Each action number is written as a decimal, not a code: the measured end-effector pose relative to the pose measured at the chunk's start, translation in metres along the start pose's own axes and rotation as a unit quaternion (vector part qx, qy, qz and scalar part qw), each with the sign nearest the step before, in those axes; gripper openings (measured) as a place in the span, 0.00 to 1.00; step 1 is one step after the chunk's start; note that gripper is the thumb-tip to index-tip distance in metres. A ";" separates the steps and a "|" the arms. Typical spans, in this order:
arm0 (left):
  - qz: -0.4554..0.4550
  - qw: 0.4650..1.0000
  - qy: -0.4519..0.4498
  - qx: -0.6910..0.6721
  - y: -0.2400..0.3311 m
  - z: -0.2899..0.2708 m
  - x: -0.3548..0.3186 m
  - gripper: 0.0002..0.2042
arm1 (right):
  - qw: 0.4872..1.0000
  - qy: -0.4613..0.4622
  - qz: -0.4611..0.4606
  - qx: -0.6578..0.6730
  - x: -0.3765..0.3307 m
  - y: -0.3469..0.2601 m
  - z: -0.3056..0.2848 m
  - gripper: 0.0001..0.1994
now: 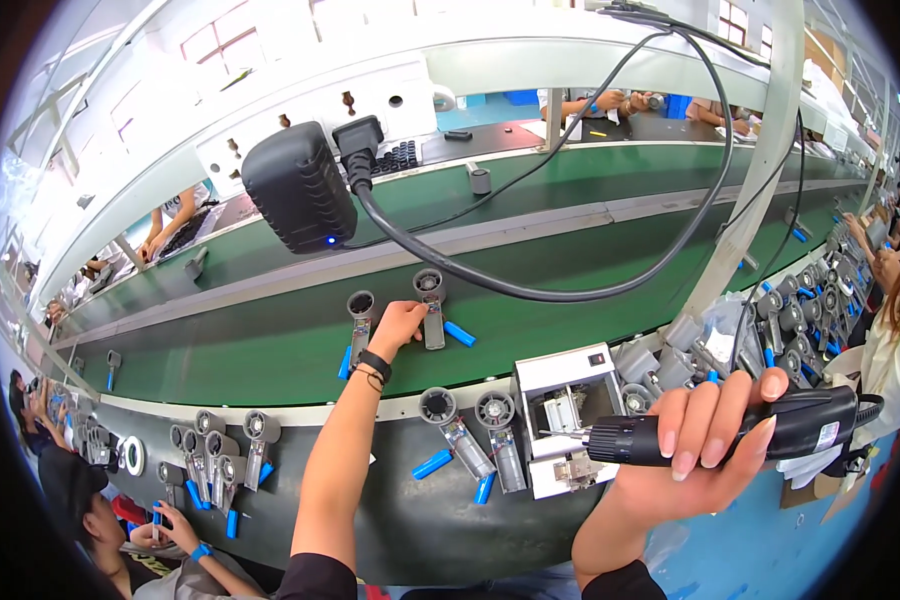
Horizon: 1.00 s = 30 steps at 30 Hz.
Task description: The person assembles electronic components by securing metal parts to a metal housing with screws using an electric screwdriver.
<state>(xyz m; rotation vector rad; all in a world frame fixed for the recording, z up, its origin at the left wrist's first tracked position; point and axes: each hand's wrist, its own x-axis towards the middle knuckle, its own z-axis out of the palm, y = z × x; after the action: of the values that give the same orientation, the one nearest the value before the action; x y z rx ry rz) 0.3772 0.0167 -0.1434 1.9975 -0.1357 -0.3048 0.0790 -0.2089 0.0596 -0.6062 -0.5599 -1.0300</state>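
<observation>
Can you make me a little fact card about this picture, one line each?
Left hand: touching a grey handheld fan on the green conveyor belt
Right hand: gripping a black electric screwdriver
Worktop: white screw feeder, right of two handheld fans
Blue cylinders: look like batteries, beside the fans
Power: black adapter at the white socket strip

No words or numbers are reading clearly. A small white label (827, 435) is sitting on the rear part of the black electric screwdriver (796, 424), carrying print too tiny to make out. At lower left, pale yellowish marks (154, 565) are showing on a co-worker's dark shirt (134, 576), their shapes blurring beyond reading.
</observation>
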 end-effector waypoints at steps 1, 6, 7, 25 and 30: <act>-0.024 0.999 -0.030 -0.018 0.000 -0.004 0.003 0.15 | 1.000 -0.011 0.003 -0.001 0.000 0.000 0.000 0.08; 0.042 0.995 0.034 -0.088 0.008 0.003 -0.020 0.13 | 1.000 0.029 -0.006 -0.006 0.000 0.000 0.007 0.08; 0.140 0.981 0.108 -0.073 0.010 0.004 -0.031 0.13 | 1.000 0.029 -0.007 -0.007 -0.001 0.000 0.009 0.08; 0.306 0.898 0.187 -0.254 0.067 -0.002 -0.183 0.11 | 0.982 -0.019 0.028 -0.185 -0.055 -0.036 -0.034 0.10; 0.182 0.916 0.094 -0.346 0.080 -0.006 -0.197 0.13 | 0.961 -0.013 0.033 -0.276 -0.074 -0.043 -0.062 0.11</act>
<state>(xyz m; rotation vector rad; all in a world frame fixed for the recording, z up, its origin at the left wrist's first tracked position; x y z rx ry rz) 0.1927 0.0324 -0.0383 1.2522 -0.2363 0.0828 0.0182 -0.2229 -0.0260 -1.1237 -0.2656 -1.1200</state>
